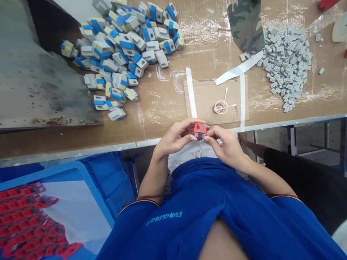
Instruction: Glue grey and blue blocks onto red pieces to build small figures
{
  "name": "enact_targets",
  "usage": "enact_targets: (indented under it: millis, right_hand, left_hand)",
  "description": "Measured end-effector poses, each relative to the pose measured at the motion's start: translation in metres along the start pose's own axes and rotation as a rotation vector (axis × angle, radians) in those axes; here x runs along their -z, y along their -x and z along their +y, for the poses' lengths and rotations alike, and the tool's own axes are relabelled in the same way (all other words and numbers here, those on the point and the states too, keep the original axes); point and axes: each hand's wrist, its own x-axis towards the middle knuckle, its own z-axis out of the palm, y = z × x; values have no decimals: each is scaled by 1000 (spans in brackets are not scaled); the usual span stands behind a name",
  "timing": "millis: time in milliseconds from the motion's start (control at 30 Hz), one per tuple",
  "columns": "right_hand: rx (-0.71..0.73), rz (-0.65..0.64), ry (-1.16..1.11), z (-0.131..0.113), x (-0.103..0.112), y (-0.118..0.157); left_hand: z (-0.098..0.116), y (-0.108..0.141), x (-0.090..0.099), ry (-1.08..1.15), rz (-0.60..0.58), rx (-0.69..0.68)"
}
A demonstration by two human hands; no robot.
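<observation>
While the left grip (176, 137) and right grip (225, 144) both close on a small red-and-grey plastic block (200, 131), loose grey plastic pieces (284, 65) and blue-and-white blocks (121, 50) remain heaped beyond it on the tabletop (168, 108).

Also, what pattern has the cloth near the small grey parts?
Green and brown camouflage on the cloth, best seen in the head view.

head-worn view looks forward and down, close above the hands (226, 144)

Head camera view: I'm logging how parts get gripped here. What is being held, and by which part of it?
A small red-and-grey plastic block is held at its opposite sides, pinched between the fingertips of the left hand and the right hand.
</observation>
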Motion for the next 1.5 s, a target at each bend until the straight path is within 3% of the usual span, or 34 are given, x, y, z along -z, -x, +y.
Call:
enact_targets:
  millis: [200, 367, 633, 867, 1033, 1267, 1500]
  right_hand:
    - [-145, -112, -22, -8, 13, -5]
    - [-224, -137, -21, -10, 11, -12]
    - [-184, -128, 53, -10, 7, -15]
    - [-76, -84, -130, -4, 7, -7]
    - [64, -14, 17, 1, 2, 0]
    - [179, -48, 96, 5, 0, 3]
    - [155, -56, 25, 4, -1, 3]
  left_hand:
    - [-2, 0, -1, 62, -7, 45]
    - [-1, 1, -2, 23, 7, 74]
    - [-1, -2, 1, -33, 1, 47]
    - [0, 4, -4, 38, 14, 1]
    - [0, 4, -8, 33, 20, -49]
    - [-1, 1, -3, -63, 17, -106]
    - [0, 4, -4, -22, 40, -60]
